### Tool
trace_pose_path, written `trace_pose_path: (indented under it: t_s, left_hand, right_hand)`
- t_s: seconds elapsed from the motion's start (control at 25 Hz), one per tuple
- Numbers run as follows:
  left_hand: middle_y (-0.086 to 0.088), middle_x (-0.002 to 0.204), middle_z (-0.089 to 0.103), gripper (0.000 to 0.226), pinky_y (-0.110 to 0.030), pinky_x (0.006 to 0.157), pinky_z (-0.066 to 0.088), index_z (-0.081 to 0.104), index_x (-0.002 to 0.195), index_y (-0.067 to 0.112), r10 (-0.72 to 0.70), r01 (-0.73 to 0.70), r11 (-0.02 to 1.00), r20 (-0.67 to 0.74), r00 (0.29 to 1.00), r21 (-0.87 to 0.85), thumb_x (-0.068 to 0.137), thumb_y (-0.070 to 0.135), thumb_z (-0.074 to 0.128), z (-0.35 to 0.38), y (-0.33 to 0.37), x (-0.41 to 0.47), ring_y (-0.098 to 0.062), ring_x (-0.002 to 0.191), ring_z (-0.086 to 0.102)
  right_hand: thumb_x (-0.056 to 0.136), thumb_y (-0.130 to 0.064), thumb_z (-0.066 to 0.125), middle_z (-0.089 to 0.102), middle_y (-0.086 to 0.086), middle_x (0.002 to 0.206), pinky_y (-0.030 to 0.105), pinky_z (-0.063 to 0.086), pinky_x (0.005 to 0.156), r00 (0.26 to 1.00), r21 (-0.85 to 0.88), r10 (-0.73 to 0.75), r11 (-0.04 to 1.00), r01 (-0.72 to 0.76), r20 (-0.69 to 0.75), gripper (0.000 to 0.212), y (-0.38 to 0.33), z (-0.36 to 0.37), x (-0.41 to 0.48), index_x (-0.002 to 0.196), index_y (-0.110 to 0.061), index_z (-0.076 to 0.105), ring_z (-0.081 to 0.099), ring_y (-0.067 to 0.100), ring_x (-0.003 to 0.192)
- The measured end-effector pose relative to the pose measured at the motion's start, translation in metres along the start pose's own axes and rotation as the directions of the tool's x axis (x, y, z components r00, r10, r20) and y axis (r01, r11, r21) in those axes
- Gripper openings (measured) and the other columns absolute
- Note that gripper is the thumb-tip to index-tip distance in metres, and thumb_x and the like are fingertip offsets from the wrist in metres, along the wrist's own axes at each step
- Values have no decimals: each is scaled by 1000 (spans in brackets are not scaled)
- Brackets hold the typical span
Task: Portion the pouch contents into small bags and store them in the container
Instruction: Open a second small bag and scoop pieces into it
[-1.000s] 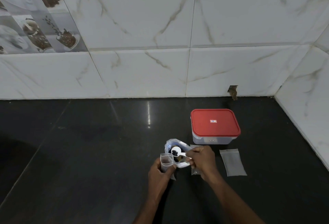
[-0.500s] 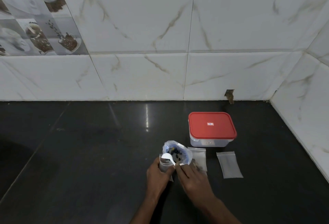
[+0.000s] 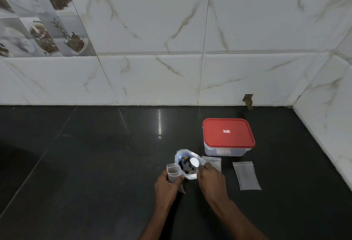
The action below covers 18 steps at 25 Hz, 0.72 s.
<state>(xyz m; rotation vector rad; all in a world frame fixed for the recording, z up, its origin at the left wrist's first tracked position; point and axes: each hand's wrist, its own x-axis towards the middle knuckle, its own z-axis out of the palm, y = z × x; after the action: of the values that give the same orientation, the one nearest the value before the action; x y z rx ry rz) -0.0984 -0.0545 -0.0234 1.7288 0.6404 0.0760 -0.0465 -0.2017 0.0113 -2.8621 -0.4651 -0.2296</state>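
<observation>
Whereas half a second ago the white spoon (image 3: 194,162) hung over the small bag's mouth, we now see it back above the open pouch (image 3: 187,165), its bowl pale and bare of contents. At the left, our left hand (image 3: 166,185) is closed around the small clear bag (image 3: 173,173), holding it upright with its mouth open, touching the pouch's left side. The pouch stands on the dark desk (image 3: 95,163) with dark pieces visible inside. Our right hand (image 3: 211,180) pinches the spoon's handle. Behind that hand lies a flat clear bag (image 3: 214,162), and further right another empty bag (image 3: 246,176). The container (image 3: 227,137) sits behind them, red lid on; its small white label is too small for us to read.
</observation>
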Motion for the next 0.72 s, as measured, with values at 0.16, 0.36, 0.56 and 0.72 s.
trace_pose_path:
  t_s: [0.16,0.36,0.56,0.72]
  left_hand:
    - [3,81,78,21,-40,79,59,76,87,23,-41,45,997,74,996,-55,73,38,76,-1,-1,7,-17,81,75]
    - [-1,87,80,38,-39,81,60,77,92,24,-42,58,991,132,990,-120,61,47,72,1,-10,10,-20,87,76]
    - [-9,93,78,32,-30,75,58,76,99,15,7,22,986,170,985,-165,75,36,72,2,-10,5,-21,90,75]
    - [-5,99,79,24,-43,88,59,76,104,22,58,-27,988,209,976,-152,82,26,69,-3,-11,6,-24,97,75]
  right_hand:
    - [31,-10,94,58,3,53,25,38,29,987,-35,7,999,-2,158,38,-10,15,15,60,-15,70,53,15,33]
    - [98,-21,47,65,6,110,34,49,71,972,-7,28,1000,-27,234,25,-19,24,27,118,-17,60,67,28,92]
    - [93,-24,50,71,5,84,28,39,63,934,267,226,915,-301,277,25,-30,23,44,84,-13,70,63,20,76]
    - [76,-11,62,68,6,57,35,52,58,874,472,321,745,-471,365,18,-12,23,53,62,-7,74,64,18,58]
